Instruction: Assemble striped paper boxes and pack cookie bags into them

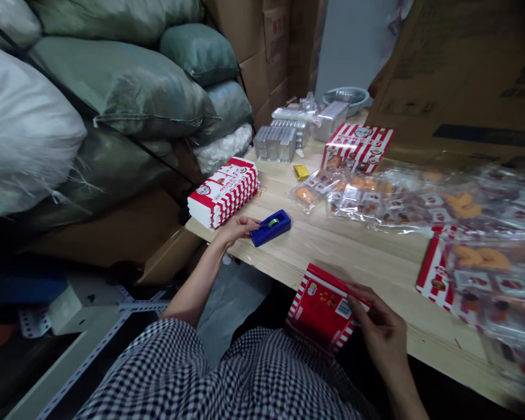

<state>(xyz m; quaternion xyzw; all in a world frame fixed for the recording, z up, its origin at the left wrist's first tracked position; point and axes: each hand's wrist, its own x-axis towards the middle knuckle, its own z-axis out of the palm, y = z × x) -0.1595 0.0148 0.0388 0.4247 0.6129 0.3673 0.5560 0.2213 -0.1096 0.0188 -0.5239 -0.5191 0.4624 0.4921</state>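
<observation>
My left hand (pixel 240 228) reaches over the table's near edge, thumb and fingers closed at the left end of a blue tape dispenser (pixel 271 232). A small greenish roll of tape (pixel 273 222) sits inside it; any strip between my fingertips is too small to make out. In my right hand (pixel 378 321) is a red printed carton (pixel 321 306) with white stripes and a barcode, held by its right side, tilted, in front of my body. Just beyond the left hand lies a stack of flat red-and-white striped cartons (pixel 223 191).
Clear bags of toy-like food pieces (pixel 367 195) spread over the right of the wooden table (pixel 328 242). Behind them stand a striped carton (pixel 357 147), a yellow packet (pixel 301 172), silvery stacks (pixel 275 143) and a basin (pixel 350 99). Large sacks (pixel 126 87) pile up at left.
</observation>
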